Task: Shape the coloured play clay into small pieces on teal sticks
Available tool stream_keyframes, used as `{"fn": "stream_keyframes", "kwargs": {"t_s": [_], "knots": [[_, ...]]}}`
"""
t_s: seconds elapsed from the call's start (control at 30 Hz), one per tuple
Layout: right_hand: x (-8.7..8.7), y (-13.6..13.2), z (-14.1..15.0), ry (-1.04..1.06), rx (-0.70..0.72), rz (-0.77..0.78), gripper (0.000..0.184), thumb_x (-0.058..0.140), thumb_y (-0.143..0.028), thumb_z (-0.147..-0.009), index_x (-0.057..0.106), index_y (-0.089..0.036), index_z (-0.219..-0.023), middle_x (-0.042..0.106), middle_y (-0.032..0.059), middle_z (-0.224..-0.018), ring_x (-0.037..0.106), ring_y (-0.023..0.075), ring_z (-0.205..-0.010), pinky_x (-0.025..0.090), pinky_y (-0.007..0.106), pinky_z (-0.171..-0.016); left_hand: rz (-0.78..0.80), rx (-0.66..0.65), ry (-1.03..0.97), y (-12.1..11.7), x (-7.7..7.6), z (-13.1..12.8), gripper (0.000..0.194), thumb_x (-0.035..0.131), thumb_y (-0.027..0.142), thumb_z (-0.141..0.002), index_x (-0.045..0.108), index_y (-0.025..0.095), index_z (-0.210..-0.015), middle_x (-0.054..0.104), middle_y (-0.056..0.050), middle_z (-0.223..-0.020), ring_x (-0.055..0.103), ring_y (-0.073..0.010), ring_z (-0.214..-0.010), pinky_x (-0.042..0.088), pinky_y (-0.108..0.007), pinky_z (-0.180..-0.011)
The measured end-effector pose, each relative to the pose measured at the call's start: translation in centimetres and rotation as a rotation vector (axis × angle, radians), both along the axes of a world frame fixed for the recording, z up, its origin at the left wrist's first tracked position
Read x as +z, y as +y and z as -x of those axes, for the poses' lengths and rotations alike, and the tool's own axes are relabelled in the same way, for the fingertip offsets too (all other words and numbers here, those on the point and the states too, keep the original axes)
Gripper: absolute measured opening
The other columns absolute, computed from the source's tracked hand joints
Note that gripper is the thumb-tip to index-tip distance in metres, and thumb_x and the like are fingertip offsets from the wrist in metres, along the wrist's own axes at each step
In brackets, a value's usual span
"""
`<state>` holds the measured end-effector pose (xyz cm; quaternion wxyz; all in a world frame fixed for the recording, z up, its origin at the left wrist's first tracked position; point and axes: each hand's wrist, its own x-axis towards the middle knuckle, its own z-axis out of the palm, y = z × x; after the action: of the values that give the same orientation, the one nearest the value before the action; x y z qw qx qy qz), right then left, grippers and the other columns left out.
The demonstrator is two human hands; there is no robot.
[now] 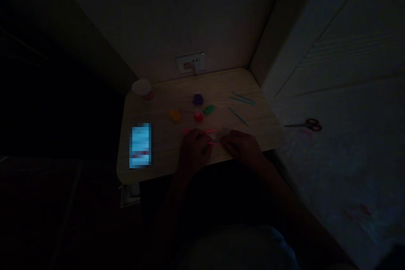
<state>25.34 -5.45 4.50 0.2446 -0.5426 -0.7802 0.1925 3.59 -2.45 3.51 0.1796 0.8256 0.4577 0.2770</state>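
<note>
In dim light, my left hand (194, 148) and my right hand (243, 147) meet near the front edge of a small wooden table (164, 152). Stretched between their fingertips is a thin pink-and-blue strip (215, 142), pinched at each end. Its material is too dark to tell. A pink strip (209, 130) lies just beyond my left fingers, partly covered by them. Farther back are soft-looking lumps: a red one (198, 117), a green one (208, 109), a purple one (198, 99) and an orange one (174, 115).
Thin blue sticks (238, 116) lie on the table's right side. A lit phone (140, 145) rests at the left, and a pale cup (142, 87) stands at the back left corner. Scissors (312, 125) are on the pale surface to the right. Behind is a wall socket (190, 63).
</note>
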Motion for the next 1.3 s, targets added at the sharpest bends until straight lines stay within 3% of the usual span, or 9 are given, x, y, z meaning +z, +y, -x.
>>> {"fn": "stream_keyframes", "kwargs": {"t_s": [0.47,0.87,1.2,1.3], "knots": [[0.82,0.18,0.0,0.024,0.04,0.067,0.021,0.057,-0.023,-0.103,0.078,-0.021,-0.1,0.071,0.0057,-0.093,0.067,0.0181,-0.083,0.046,0.027,-0.076,0.002,-0.002,0.009,-0.05,0.12,-0.05,0.005,0.065,0.023,-0.092,0.07,0.022,-0.095,0.065,-0.006,-0.103,0.062,-0.0244,-0.102,0.05,-0.043,-0.097],[0.32,0.06,0.48,-0.07,-0.016,0.009,0.023,0.055,-0.024,-0.103,0.077,-0.02,-0.096,0.07,0.0065,-0.092,0.065,0.0187,-0.081,0.043,0.028,-0.073,0.005,0.005,0.012,0.03,-0.11,-0.02,0.006,0.066,0.024,-0.093,0.071,0.023,-0.096,0.066,-0.006,-0.105,0.062,-0.0249,-0.104,0.05,-0.043,-0.098],[0.05,-0.13,0.47,0.072,-0.056,0.002,0.02,0.056,-0.024,-0.101,0.075,-0.02,-0.094,0.073,0.0068,-0.091,0.068,0.0204,-0.084,0.048,0.03,-0.078,-0.004,-0.005,-0.004,0.05,-0.11,0.0,0.005,0.068,0.024,-0.092,0.069,0.023,-0.097,0.066,-0.005,-0.105,0.062,-0.0245,-0.104,0.049,-0.042,-0.098],[0.32,-0.15,0.43,0.133,-0.139,-0.004,0.018,0.058,-0.025,-0.099,0.073,-0.02,-0.091,0.076,0.0067,-0.091,0.07,0.0211,-0.085,0.048,0.031,-0.079,-0.013,-0.009,-0.002,0.0,0.04,-0.06,0.004,0.068,0.025,-0.093,0.068,0.022,-0.095,0.066,-0.005,-0.104,0.062,-0.0242,-0.103,0.049,-0.042,-0.098]]}}
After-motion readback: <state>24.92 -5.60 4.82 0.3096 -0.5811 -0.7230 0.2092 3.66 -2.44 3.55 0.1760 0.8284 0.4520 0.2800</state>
